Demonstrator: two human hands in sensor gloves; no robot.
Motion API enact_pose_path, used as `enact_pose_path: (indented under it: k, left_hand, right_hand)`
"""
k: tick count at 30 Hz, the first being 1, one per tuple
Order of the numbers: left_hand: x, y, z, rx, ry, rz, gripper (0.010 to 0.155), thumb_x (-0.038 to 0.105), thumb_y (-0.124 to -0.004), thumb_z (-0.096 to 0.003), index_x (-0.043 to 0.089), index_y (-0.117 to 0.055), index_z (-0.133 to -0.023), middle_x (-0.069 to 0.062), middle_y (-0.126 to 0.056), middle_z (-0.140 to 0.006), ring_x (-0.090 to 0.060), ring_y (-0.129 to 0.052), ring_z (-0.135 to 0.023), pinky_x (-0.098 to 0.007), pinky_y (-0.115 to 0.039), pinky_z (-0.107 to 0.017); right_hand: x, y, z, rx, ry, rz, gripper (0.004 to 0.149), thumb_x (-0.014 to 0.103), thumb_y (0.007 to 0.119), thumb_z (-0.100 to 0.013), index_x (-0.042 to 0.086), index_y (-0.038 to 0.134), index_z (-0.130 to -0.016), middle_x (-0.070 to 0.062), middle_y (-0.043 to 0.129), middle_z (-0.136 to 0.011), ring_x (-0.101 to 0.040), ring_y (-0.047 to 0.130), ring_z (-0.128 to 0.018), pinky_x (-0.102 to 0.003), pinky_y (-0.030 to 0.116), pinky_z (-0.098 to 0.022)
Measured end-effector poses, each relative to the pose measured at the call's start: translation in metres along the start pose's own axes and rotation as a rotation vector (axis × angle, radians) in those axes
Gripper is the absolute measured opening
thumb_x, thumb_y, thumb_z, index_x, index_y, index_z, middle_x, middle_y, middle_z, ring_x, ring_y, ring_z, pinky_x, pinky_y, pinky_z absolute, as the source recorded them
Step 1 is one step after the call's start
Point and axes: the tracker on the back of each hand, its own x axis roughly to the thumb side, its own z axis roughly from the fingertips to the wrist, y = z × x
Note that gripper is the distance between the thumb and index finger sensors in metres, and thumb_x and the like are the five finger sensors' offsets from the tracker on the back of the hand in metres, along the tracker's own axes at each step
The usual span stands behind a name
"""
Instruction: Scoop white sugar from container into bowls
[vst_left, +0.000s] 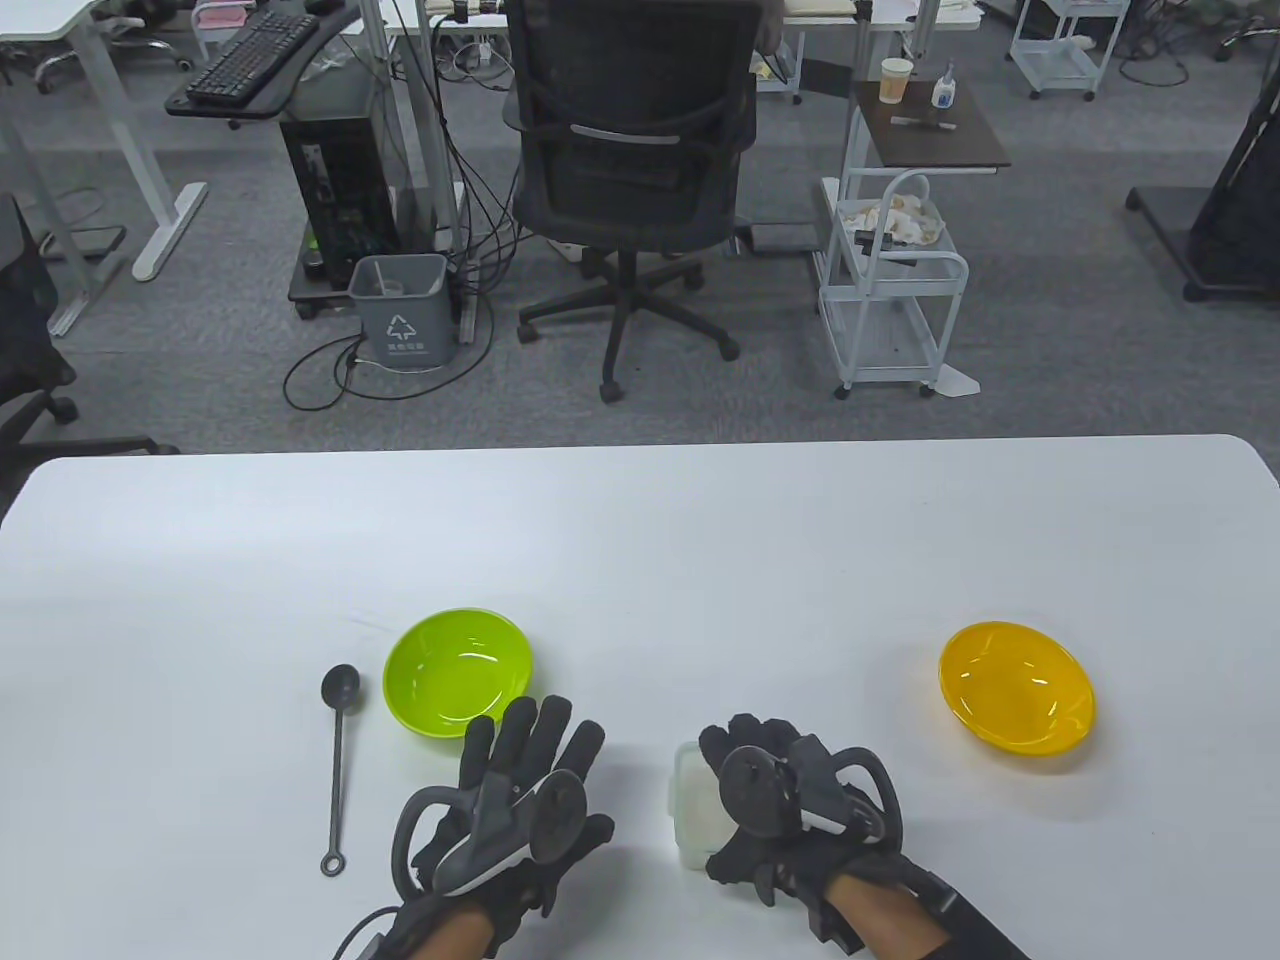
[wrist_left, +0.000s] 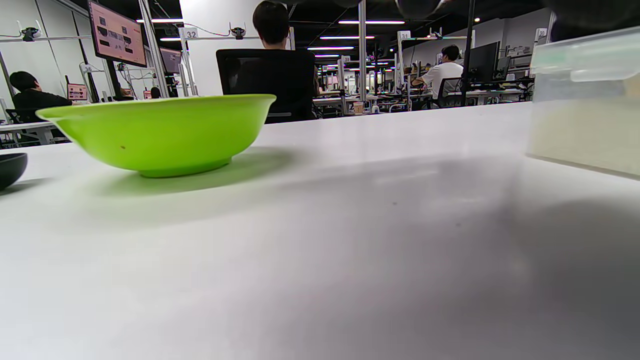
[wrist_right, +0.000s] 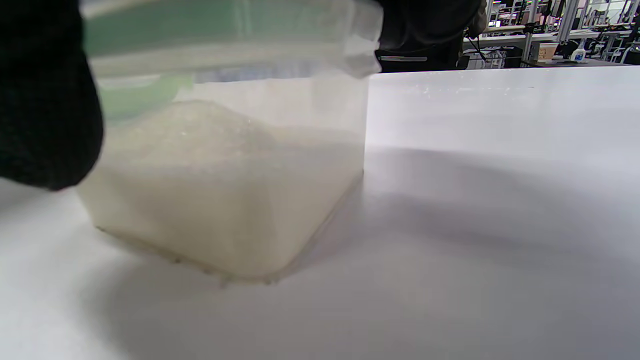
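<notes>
Lidded sugar container (vst_left: 694, 806) between bowls (vst_left: 458, 671)

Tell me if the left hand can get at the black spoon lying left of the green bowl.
Probably yes. The left hand lies flat on the table, holding nothing, and the spoon rests just to its left with only bare table between them. The green bowl sits further back, off that path.

Container (vst_left: 697, 806) part-hidden by R hand (vst_left: 790, 800).
</notes>
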Motion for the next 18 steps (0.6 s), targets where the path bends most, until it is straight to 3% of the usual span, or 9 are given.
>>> enact_pose_path:
  k: [15, 18]
  left_hand:
    - [0.0034, -0.0001, -0.0017, -0.025, 0.004, 0.026, 0.085, 0.077, -0.06, -0.0365, 0.051, -0.031, -0.112, 0.012, -0.018, -0.125, -0.026, -0.026, -0.122, -0.057, -0.018, -0.084]
    - [0.0084, 0.0038, -0.001, -0.047, 0.007, 0.148, 0.084, 0.076, -0.061, -0.0372, 0.051, -0.032, -0.113, 0.01, -0.019, -0.125, -0.027, -0.028, -0.122, -0.058, -0.018, -0.084]
  right_hand:
    - [-0.0015, -0.002, 0.0052, 0.025, -0.012, -0.023, 0.107, 0.066, 0.09, -0.034, 0.026, 0.027, -0.111, -0.018, 0.02, -0.117, -0.048, 0.033, -0.108, -0.06, 0.042, -0.078]
    - [-0.0036, -0.0034, 0.0064, 0.04, -0.023, -0.043, 0.105, 0.067, 0.087, -0.034, 0.027, 0.027, -0.111, -0.019, 0.018, -0.118, -0.048, 0.03, -0.109, -0.06, 0.042, -0.078]
